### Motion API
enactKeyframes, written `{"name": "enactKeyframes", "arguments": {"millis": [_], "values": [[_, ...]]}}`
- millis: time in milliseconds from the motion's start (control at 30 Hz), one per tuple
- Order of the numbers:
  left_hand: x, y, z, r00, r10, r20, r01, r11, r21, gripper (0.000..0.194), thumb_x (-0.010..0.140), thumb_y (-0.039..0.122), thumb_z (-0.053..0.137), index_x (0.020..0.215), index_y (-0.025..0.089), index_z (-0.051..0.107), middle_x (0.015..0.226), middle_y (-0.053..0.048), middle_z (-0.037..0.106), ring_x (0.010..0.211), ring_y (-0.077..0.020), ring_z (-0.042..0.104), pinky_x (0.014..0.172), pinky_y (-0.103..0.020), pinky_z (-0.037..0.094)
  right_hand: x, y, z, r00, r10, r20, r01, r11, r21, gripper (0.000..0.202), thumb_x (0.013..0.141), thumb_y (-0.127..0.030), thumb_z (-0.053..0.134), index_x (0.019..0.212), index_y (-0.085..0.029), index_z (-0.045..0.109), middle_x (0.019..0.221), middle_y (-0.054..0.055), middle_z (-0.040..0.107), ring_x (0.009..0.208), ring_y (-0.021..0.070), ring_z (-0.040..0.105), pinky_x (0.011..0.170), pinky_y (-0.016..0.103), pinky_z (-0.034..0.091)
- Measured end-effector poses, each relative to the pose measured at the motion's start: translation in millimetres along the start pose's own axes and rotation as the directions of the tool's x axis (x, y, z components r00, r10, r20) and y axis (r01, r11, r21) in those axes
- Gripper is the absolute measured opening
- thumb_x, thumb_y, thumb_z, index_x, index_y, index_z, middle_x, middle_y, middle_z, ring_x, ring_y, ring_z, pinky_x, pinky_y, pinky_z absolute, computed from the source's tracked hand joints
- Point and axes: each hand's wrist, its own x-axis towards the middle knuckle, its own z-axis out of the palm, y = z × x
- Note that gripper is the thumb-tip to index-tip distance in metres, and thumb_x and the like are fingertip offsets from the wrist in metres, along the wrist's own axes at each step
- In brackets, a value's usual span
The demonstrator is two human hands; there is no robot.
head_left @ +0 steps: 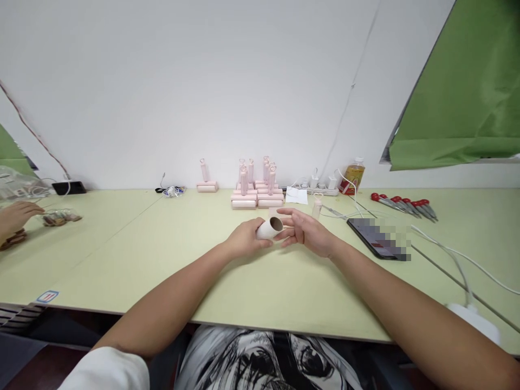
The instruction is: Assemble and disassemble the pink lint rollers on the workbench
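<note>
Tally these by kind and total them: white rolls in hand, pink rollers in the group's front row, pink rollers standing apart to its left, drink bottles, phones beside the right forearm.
White roll in the left hand: 1
Front-row pink rollers: 2
Lone pink roller: 1
Drink bottle: 1
Phone: 1
Total: 6

The one thing I can make out is a sticker (47, 296) at eight o'clock, on the near edge of the table (260, 292): red strokes like an "11" inside a blue outline. Just before three o'clock, the bottle (355, 176) has lettering too small to read.
</note>
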Motion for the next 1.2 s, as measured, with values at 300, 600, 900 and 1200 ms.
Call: {"name": "enactKeyframes", "arguments": {"millis": [300,600,900,1200], "values": [[3,-10,1.9,0.994,-0.086,-0.07,0.09,0.995,0.05,0.033,0.068,0.041,0.07,0.093,0.023,0.056,0.091,-0.001,0.065,0.077,-0.0214,0.061,0.061,-0.029,0.043,12,9,-38,0.92,-0.084,-0.382,-0.342,0.301,-0.89,0.026,0.078,-0.036,0.058,0.094,-0.017,0.067,0.088,0.009,0.07,0.074,0.0207,0.061,0.058,0.026,0.037],[2,-8,2.5,0.996,-0.086,-0.018,0.087,0.994,0.063,0.034,0.071,0.041,0.067,0.098,0.024,0.056,0.099,-0.002,0.065,0.085,-0.0232,0.061,0.069,-0.032,0.047,14,24,-29,0.981,0.002,-0.192,-0.189,0.192,-0.963,0.018,0.068,-0.017,0.057,0.083,-0.017,0.068,0.088,0.008,0.069,0.076,0.0201,0.059,0.059,0.025,0.034],[0,-3,1.1,0.993,-0.117,0.009,0.116,0.988,0.098,0.034,0.071,0.042,0.065,0.098,0.024,0.057,0.099,-0.001,0.066,0.086,-0.0222,0.062,0.07,-0.03,0.047,15,24,-22,0.976,-0.059,-0.208,-0.187,0.258,-0.948,0.006,0.069,-0.019,0.053,0.065,-0.019,0.05,0.065,0.0,0.058,0.059,0.013,0.049,0.051,0.024,0.029],[1,-1,0.1,0.989,-0.145,0.014,0.143,0.984,0.111,0.035,0.07,0.04,0.066,0.1,0.023,0.058,0.1,-0.002,0.066,0.087,-0.0224,0.062,0.071,-0.03,0.047,15,23,-23,0.979,-0.021,-0.204,-0.192,0.253,-0.948,0.012,0.064,-0.017,0.061,0.062,-0.019,0.049,0.068,0.001,0.059,0.059,0.0135,0.05,0.05,0.024,0.028]]}}
